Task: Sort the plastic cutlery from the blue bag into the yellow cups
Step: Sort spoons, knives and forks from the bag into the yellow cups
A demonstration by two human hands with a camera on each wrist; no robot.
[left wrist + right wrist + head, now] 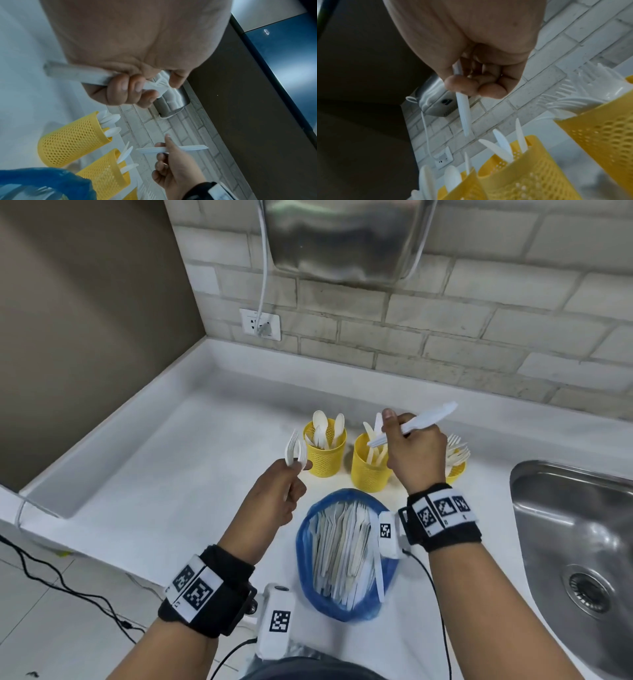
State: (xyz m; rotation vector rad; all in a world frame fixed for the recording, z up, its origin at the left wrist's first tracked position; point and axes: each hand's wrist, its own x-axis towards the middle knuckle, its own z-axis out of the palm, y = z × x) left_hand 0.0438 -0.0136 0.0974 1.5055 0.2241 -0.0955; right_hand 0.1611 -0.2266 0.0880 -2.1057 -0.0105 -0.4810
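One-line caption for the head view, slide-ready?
Left hand holds forks, right hand holds knives above three yellow cups, blue bag of cutlery below.

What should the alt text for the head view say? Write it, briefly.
Over a white counter, the right hand holds white plastic knives above three yellow cups of sorted cutlery, while the left hand holds forks. An open blue bag of cutlery lies nearer, a steel sink at right.

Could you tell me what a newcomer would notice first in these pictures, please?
Three yellow cups stand in a row on the white counter, already holding spoons, knives and forks. Nearer the person, an open blue bag holds more cutlery. The left hand grips forks; the right hand holds knives.
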